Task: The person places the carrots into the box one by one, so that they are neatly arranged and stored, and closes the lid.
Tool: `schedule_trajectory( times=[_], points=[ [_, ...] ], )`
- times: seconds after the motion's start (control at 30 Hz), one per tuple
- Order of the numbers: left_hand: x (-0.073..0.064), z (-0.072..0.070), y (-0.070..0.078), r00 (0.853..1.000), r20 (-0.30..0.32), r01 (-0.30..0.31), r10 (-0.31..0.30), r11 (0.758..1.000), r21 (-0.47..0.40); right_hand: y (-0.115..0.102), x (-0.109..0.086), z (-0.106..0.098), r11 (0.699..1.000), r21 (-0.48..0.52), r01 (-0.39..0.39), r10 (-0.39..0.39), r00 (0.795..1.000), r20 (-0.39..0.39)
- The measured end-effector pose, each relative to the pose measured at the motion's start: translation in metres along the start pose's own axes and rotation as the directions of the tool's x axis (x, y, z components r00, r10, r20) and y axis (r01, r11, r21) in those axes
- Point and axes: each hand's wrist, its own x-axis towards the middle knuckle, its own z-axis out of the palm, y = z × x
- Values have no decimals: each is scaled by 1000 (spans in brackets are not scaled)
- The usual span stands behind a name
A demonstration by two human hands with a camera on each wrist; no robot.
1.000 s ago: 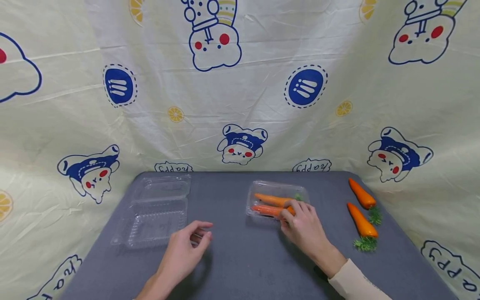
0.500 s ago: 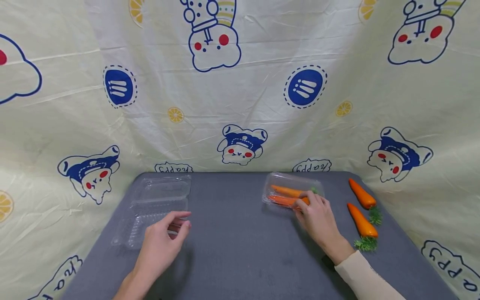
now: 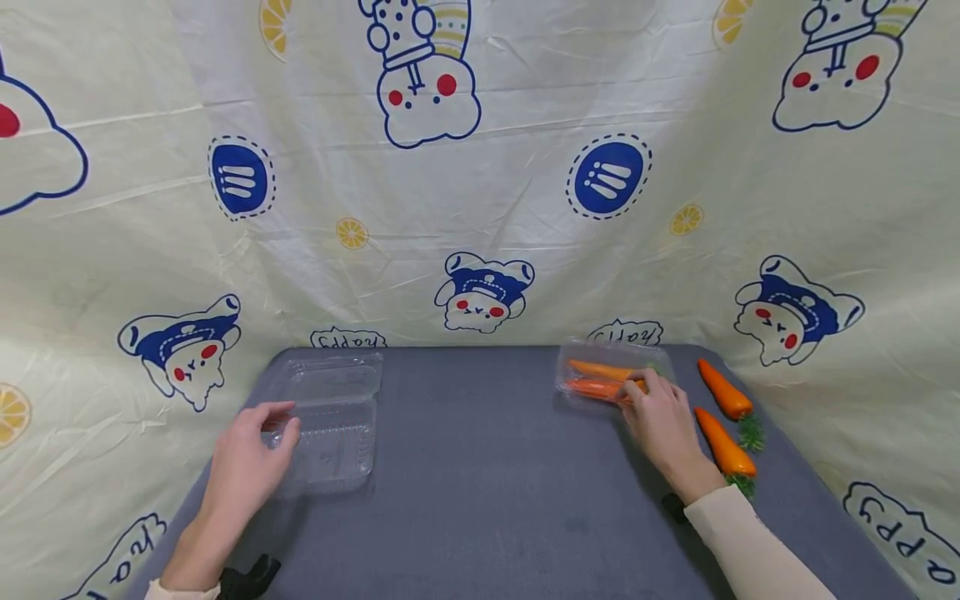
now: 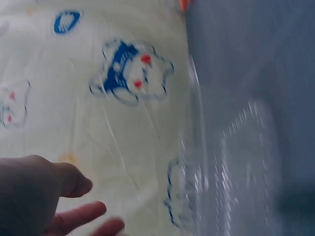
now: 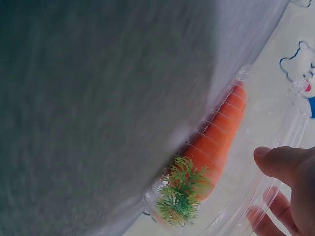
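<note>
Right hand [image 3: 663, 423]: fingers grasping the near edge of a clear plastic container [image 3: 600, 352], far right on the counter [image 3: 480, 475]. Contents: two orange carrots [image 3: 596, 389] (one leafy green top plain in the right wrist view). Left hand [image 3: 243, 462]: fingers released, loosely parted, near the left side of an opened clear box [image 3: 330, 442]. Loose carrots, two [image 3: 723, 443]: counter's right edge, just beside the right hand. Backdrop: pale printed cloth [image 3: 480, 200].
</note>
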Motion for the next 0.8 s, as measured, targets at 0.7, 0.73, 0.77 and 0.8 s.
schedule_trajectory(
  times=[0.7, 0.73, 0.77, 0.8],
  points=[
    [21, -5, -71, 959, 249, 111, -133, 989, 101, 30, 2, 4, 996, -28, -84, 84, 996, 7],
    [20, -3, -70, 961, 249, 102, -123, 990, 96, 29, 2, 4, 996, -31, -87, 87, 996, 8],
    [19, -1, -68, 962, 248, 97, -116, 991, 88, 29, 1, 4, 995, -35, -89, 89, 996, 9],
    [18, 1, -66, 963, 248, 92, -108, 993, 76, 29, 1, 3, 995, -35, -91, 91, 996, 9]
  ],
)
